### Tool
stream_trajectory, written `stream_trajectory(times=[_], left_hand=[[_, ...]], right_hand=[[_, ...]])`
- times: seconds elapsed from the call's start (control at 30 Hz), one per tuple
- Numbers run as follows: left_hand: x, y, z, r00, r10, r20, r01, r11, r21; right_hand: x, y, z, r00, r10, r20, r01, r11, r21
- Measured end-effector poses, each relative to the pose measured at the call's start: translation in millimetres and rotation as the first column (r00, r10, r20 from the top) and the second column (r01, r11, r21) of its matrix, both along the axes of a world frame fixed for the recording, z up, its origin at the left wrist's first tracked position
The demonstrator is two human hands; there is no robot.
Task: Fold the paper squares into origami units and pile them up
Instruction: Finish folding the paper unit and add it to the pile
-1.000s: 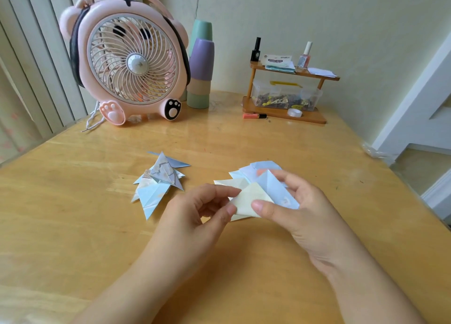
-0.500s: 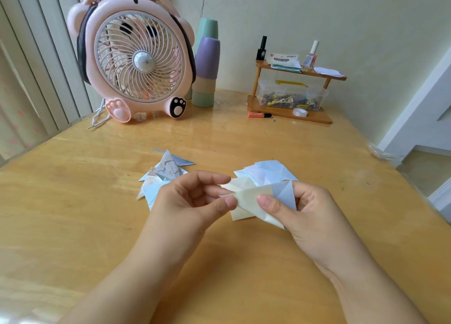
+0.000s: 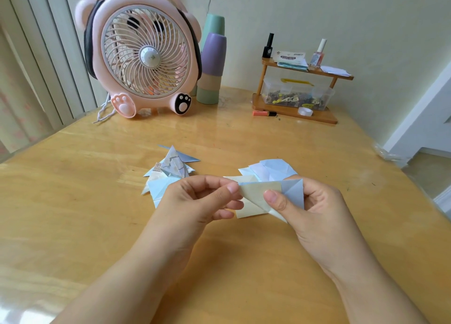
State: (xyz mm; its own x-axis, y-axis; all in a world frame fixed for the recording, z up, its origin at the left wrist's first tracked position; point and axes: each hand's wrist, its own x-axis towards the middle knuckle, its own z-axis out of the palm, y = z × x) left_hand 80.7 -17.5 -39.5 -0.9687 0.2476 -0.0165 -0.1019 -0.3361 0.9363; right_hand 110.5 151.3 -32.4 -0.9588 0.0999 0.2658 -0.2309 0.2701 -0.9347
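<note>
Head view shows the half-folded paper (image 3: pixel 266 194) lifted clear of the table (image 3: pixel 73 213) and turned since a second ago, its cream face now toward the camera with a blue flap at its right end; I judge a crease is being set, the unit unfinished; the left hand (image 3: pixel 197 201) pinches its left corner, the right hand (image 3: pixel 314 209) grips its right part under the thumb; it hangs between both hands, right of the pile of folded units (image 3: pixel 170 172), just in front of the loose paper squares (image 3: pixel 271 169).

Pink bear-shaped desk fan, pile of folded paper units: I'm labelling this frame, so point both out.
Pink bear-shaped desk fan (image 3: pixel 148 56), head view: hub of the grille.
Pile of folded paper units (image 3: pixel 174 163), head view: patterned top unit.
</note>
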Motion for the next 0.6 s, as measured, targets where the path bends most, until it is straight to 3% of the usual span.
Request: stream_trajectory(times=[0.33,0.6], left_hand=[[3.4,0.2,1.0,0.994,0.045,-0.104,-0.054,0.995,-0.084],[3.5,1.7,1.0,0.984,0.089,-0.157,-0.105,0.99,-0.098]], right_hand=[[0.1,-0.6,-1.2,0.992,0.023,0.121,-0.01,0.995,-0.103],[-0.1,-2.2,-0.9,0.993,0.021,0.114,-0.004,0.989,-0.149]])
